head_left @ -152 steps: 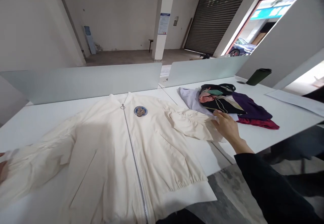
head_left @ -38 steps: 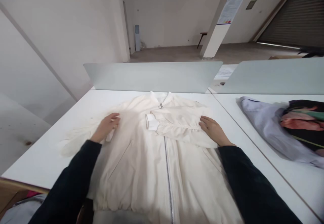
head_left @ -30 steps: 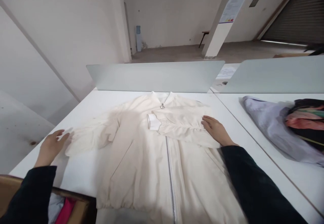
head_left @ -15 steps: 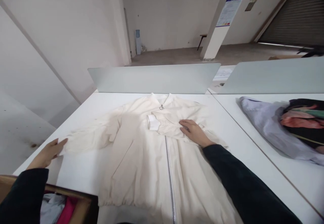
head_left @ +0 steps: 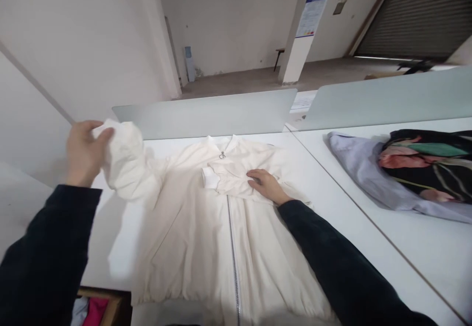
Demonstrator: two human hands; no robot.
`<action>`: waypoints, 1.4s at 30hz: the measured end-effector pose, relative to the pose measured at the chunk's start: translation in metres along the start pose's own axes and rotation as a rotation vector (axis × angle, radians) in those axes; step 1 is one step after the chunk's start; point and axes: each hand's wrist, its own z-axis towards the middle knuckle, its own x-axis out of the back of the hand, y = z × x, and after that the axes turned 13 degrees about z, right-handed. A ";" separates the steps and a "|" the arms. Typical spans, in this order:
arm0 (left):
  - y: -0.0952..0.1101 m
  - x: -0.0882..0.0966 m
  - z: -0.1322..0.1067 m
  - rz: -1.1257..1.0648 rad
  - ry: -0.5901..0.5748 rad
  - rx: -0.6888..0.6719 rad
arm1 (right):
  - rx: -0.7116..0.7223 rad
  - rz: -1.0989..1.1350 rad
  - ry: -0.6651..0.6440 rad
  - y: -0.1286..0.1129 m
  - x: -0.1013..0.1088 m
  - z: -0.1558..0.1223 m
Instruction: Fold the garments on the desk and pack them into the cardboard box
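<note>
A cream zip-up jacket lies front up on the white table. Its right sleeve is folded across the chest, the white cuff near the zipper. My right hand lies flat and open on that folded sleeve. My left hand is raised above the table's left side, closed on the cuff end of the jacket's left sleeve, which hangs in the air from my grip.
A pile of clothes, lilac, black and pink, lies on the neighbouring table at the right. Frosted divider panels stand along the back edge. A box with clothes sits below the table's near left corner.
My left hand has gripped the left sleeve's end and lifted it off the table, up and inward. My right hand slid left onto the folded right sleeve and stays there.
</note>
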 end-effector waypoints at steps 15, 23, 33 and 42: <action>0.191 -0.064 -0.205 -0.372 -0.490 -1.160 | -0.167 0.206 0.066 -0.011 0.016 0.000; 0.031 -0.073 -0.182 -0.121 -0.730 -0.558 | -0.168 0.111 -0.015 -0.025 0.020 0.008; -0.005 -0.067 -0.255 -0.132 -0.634 -0.365 | -0.276 -0.157 -0.152 -0.062 -0.009 0.046; -0.004 -0.070 -0.258 -0.043 -0.581 -0.424 | -0.286 -0.096 0.037 -0.056 0.021 0.087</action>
